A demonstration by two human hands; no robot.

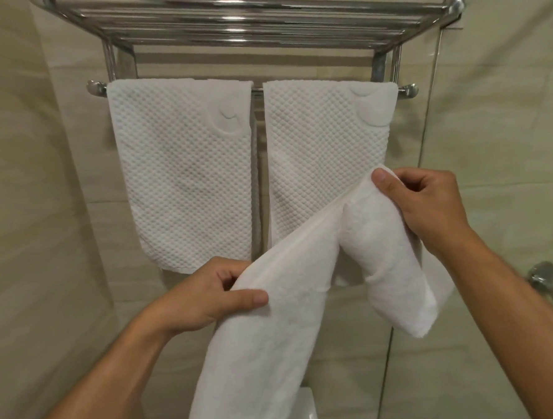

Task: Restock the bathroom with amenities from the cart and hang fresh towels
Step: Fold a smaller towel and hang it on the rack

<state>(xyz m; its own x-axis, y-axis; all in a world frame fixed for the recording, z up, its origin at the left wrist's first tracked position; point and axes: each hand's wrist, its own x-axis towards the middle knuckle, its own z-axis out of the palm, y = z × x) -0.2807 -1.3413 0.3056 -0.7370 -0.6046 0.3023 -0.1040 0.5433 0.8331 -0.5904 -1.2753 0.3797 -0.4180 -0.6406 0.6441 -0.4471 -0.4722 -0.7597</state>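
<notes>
A plain white towel (275, 322) is stretched between my hands in front of the wall rack. My left hand (206, 294) pinches its lower edge between thumb and fingers. My right hand (423, 200) pinches the upper corner, higher and to the right. The towel's body hangs down out of the frame's bottom, and a folded part droops below my right hand. Two waffle-textured white towels hang side by side on the chrome bar (256, 92): the left hung towel (185, 172) and the right hung towel (323, 154).
A chrome shelf rack (250, 19) juts out above the bar. Beige tiled wall (25, 192) on the left. A glass shower panel (490, 131) with a chrome fitting (543, 274) stands at the right. A white toilet tank lid (308, 414) shows below.
</notes>
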